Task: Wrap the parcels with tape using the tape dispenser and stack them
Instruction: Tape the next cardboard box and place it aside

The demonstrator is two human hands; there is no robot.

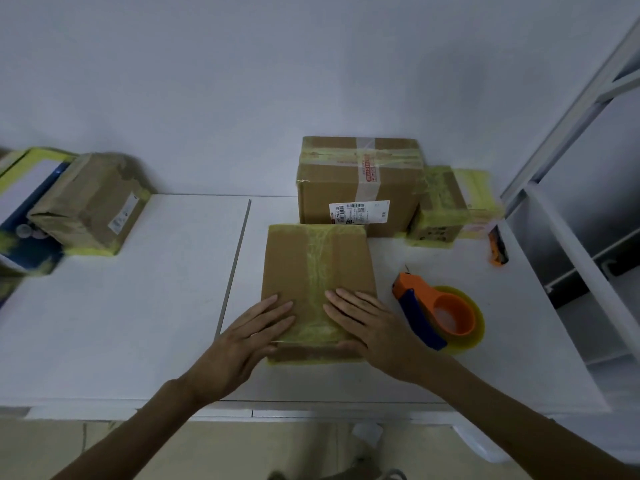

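Flat brown parcel point(287, 265) is lying with 1 yellowish tape strip down its middle, bigger taped box point(332, 188) is sitting right behind it, orange-blue tape dispenser point(440, 301) is resting just right.

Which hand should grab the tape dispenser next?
Right. The tape dispenser lies on the table just right of the parcel, close beside the right hand. The left hand presses flat on the parcel's left half and would have to cross over it.
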